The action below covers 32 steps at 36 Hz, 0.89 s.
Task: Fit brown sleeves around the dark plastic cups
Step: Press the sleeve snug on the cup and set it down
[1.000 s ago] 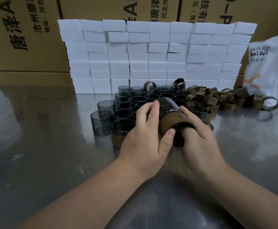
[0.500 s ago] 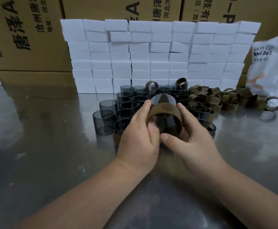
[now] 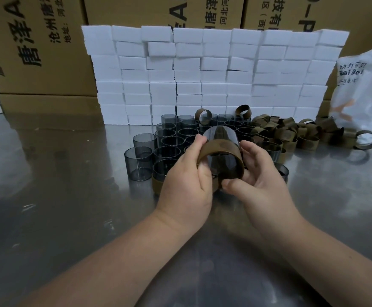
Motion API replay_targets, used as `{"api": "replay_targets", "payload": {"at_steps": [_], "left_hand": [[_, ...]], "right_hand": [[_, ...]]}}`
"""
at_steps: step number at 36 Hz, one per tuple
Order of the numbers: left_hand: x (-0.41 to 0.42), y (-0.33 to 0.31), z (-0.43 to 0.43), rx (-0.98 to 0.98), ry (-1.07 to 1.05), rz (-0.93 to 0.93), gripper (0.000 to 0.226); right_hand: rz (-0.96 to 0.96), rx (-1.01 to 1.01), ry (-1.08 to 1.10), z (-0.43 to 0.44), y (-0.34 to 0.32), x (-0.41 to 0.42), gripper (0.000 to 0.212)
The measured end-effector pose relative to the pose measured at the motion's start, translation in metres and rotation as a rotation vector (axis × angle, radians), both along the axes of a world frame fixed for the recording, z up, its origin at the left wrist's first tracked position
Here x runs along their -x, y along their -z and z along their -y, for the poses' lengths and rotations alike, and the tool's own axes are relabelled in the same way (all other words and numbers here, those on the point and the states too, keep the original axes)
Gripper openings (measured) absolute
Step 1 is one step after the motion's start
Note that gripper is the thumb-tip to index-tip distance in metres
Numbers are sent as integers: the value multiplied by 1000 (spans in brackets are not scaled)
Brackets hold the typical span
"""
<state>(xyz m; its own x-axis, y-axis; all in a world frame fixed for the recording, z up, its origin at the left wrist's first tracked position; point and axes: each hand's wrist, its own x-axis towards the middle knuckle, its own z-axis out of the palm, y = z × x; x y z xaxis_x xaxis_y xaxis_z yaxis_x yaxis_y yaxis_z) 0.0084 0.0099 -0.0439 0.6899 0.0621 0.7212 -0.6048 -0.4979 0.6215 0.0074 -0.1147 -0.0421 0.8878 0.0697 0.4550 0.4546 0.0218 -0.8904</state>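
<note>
A dark translucent plastic cup (image 3: 220, 135) is held above the steel table, its base pointing away from me. A brown sleeve (image 3: 219, 147) wraps round its near half. My left hand (image 3: 186, 185) grips the sleeve's left side with thumb and fingers. My right hand (image 3: 261, 185) holds the right side, its thumb under the cup's rim. Behind them stands a cluster of bare dark cups (image 3: 169, 140). One cup wearing a sleeve (image 3: 158, 185) sits at the cluster's near edge, partly hidden by my left hand.
A heap of loose brown sleeves (image 3: 291, 131) lies to the right of the cups. A wall of white foam blocks (image 3: 202, 74) rises behind, with cardboard cartons (image 3: 36, 52) further back. A white plastic bag (image 3: 366, 91) sits at the far right. The steel table (image 3: 59, 196) is reflective.
The sleeved cup has turned from pointing left to pointing away from me. Both hands have shifted to its sides, and the right thumb has moved under the rim.
</note>
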Motion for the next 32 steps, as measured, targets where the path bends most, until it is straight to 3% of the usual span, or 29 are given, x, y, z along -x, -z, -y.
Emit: {"api": "replay_targets", "payload": {"at_steps": [4, 17, 32], "left_hand": [[1, -1, 0, 17, 10, -24, 51], [-1, 1, 0, 67, 51, -37, 50], [-6, 2, -6, 37, 95, -1, 48]], "right_hand": [[-26, -40, 2, 1, -1, 0, 64], [-61, 0, 30, 3, -6, 4, 66], [-60, -93, -23, 2, -7, 3, 70]]}}
